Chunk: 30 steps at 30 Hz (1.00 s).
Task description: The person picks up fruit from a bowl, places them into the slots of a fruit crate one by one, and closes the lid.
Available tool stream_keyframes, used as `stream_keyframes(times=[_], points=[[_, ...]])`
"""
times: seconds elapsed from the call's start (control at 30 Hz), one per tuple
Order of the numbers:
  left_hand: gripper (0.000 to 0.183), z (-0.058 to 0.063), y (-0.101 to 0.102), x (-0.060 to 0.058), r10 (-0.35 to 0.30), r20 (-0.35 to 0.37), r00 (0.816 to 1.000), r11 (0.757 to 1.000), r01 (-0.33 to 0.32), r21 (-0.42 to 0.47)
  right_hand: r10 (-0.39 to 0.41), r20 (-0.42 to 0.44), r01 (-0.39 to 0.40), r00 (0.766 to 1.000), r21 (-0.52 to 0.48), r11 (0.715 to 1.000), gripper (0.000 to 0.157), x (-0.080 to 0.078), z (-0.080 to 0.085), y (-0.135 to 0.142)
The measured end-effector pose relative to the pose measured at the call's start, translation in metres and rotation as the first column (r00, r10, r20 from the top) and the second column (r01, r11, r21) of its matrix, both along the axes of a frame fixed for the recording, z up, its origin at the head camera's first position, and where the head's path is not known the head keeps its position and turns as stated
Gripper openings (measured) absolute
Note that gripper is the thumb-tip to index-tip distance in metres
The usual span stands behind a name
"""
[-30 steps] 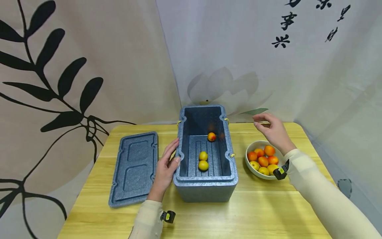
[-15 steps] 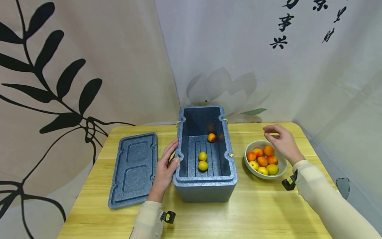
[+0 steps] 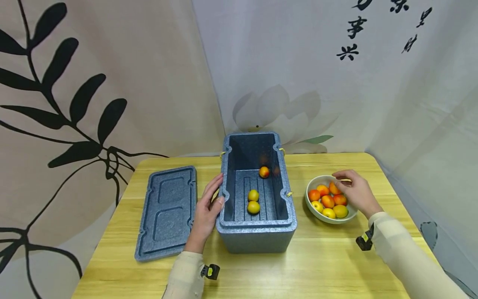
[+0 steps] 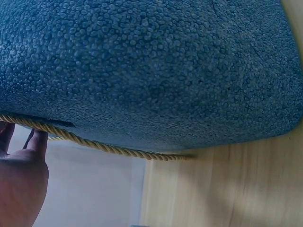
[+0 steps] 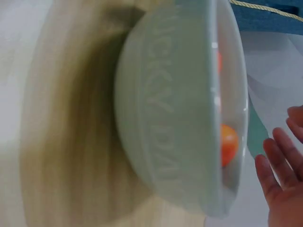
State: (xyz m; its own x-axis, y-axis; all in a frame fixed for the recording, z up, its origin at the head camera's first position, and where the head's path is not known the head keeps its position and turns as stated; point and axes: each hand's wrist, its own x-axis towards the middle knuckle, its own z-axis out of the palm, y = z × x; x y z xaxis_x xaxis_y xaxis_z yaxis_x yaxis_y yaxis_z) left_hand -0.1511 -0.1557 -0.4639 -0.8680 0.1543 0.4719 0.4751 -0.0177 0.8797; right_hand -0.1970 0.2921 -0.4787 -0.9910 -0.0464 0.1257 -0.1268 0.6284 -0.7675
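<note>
Orange [image 3: 333, 189] at one o'clock in the bowl [image 5: 173, 111] is being overhung by the right hand [image 3: 356, 192], fingers loose; spilling could be caused by clumsy pinching! Box [image 3: 257, 240] is being touched, nine o'clock, by the unclenched left hand [image 3: 207, 205].

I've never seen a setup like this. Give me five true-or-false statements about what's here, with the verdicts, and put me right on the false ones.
1. Two yellow fruits lie inside the grey-blue box. True.
2. The lid is fitted on the box. False: the lid lies on the table, to the left of the box.
3. The right hand is nearer to the bowl than to the box. True.
4. The bowl holds only yellow fruits. False: it holds orange fruits too.
5. The left hand is inside the bowl. False: the left hand touches the side of the box.
</note>
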Motion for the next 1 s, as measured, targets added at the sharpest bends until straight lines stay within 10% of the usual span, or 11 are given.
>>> stream_keyframes(times=[0.37, 0.67, 1.0], points=[[0.047, 0.024, 0.005, 0.012, 0.016, 0.013, 1.0, 1.0, -0.016, -0.022, -0.002, 0.091, -0.003, 0.996, 0.058, 0.998, 0.034, 0.005, -0.02, 0.002], [0.05, 0.001, 0.001, 0.002, 0.015, 0.009, 1.0, 1.0, -0.015, -0.015, -0.021, 0.093, 0.014, 0.995, 0.078, 0.997, 0.037, 0.002, -0.026, 0.0], [0.049, 0.001, 0.001, 0.003, 0.017, -0.001, 1.0, 1.0, -0.017, -0.019, 0.026, 0.144, -0.054, 0.989, 0.19, 0.98, 0.043, -0.003, -0.027, -0.006]])
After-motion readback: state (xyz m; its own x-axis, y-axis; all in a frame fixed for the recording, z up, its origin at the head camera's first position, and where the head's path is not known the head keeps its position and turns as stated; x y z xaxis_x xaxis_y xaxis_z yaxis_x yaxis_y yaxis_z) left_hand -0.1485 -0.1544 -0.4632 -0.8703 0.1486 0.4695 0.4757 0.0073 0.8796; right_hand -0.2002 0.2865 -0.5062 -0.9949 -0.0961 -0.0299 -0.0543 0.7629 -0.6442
